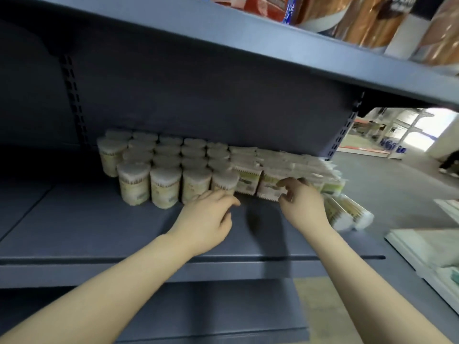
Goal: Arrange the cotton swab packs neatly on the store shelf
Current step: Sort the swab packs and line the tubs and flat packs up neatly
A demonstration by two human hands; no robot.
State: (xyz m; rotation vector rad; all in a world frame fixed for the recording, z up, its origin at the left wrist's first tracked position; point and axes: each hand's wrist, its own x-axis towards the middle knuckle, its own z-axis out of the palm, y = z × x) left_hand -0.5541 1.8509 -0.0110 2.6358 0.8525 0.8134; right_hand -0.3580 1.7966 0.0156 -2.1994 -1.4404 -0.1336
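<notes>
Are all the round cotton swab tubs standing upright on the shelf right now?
No: two round tubs lie on their sides at the right end of the shelf, beside the right hand, while the rest stand upright.

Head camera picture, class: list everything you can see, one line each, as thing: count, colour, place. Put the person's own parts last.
Round cotton swab tubs: roughly two dozen, cream with white tops, upright in rows at the back of the shelf, left of centre.
Flat cotton swab packs: several, exact count unclear, white and pale green, packed in a row right of the tubs.
Fallen tubs: two, cream, lying on their sides at the shelf's right end.
Shelf: one, grey-blue, holding the swabs.
Upper shelf: one, grey-blue, overhead.
Wrapped goods: several, brown, red and white, on the upper shelf.
Left hand: one, fingers by the front tubs.
Right hand: one, fingertips at a flat pack.
</notes>
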